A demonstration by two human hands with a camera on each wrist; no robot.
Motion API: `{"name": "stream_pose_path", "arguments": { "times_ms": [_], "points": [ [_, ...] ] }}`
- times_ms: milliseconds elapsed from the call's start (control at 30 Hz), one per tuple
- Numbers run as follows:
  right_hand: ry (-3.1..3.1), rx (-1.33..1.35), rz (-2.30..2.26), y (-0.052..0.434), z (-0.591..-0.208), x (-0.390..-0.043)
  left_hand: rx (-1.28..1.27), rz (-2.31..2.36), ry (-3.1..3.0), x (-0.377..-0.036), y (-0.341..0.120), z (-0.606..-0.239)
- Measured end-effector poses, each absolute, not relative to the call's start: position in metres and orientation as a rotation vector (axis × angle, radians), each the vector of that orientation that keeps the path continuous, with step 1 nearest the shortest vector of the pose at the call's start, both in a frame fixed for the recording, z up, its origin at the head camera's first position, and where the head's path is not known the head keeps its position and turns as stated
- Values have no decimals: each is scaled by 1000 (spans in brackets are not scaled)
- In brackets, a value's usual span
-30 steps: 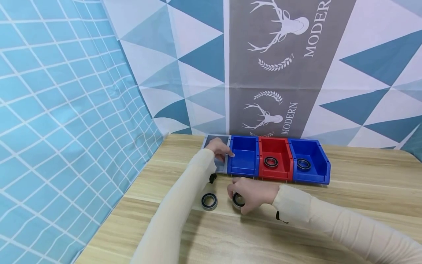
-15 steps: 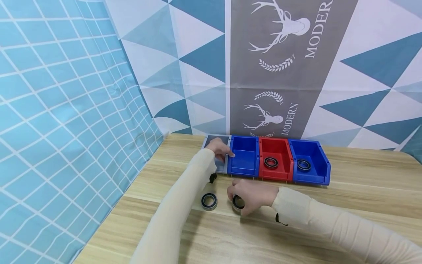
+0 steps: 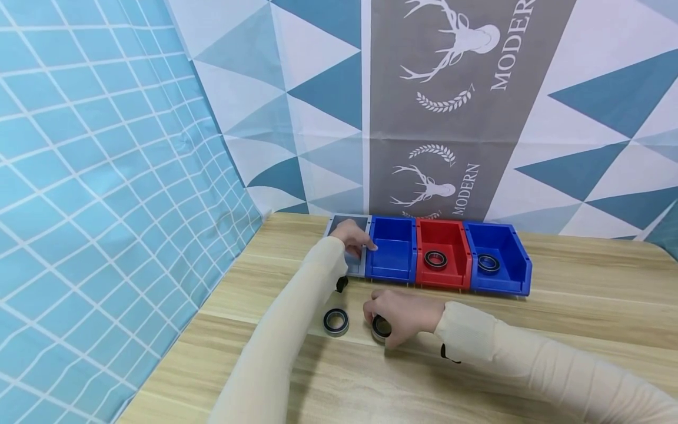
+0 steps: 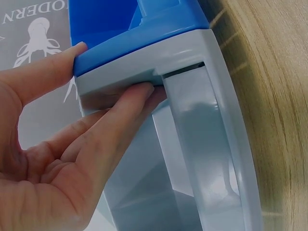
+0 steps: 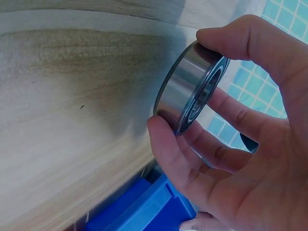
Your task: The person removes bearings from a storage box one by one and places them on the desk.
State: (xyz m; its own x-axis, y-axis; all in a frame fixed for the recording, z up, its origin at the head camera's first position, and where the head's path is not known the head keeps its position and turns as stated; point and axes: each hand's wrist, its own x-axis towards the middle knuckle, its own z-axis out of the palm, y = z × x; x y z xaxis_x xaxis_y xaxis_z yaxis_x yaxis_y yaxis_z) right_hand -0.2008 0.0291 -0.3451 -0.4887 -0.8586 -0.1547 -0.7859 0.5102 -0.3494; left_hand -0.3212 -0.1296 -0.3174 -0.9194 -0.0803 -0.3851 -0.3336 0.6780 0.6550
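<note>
Between right hand point(image 3: 405, 315) thumb and fingertips point(image 5: 166, 132): steel ring bearing with black seal point(image 5: 190, 94), pinched, just above wooden table point(image 3: 529, 365). Left hand point(image 3: 352, 235) clamped on grey bin rim point(image 4: 192, 57). Looks half done: red bin point(image 3: 444, 254) and far blue bin point(image 3: 498, 259) loaded; near blue bin point(image 3: 392, 256) empty; spare bearing point(image 3: 336, 322) left of fingers.
</note>
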Motion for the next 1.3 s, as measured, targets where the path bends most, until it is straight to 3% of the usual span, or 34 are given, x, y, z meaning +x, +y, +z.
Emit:
{"name": "stream_pose_path", "arguments": {
  "times_ms": [1300],
  "points": [
    [2457,-1320,-336,26,-356,-200,-321,1090,2579,-322,-129,-319]
  ]
}}
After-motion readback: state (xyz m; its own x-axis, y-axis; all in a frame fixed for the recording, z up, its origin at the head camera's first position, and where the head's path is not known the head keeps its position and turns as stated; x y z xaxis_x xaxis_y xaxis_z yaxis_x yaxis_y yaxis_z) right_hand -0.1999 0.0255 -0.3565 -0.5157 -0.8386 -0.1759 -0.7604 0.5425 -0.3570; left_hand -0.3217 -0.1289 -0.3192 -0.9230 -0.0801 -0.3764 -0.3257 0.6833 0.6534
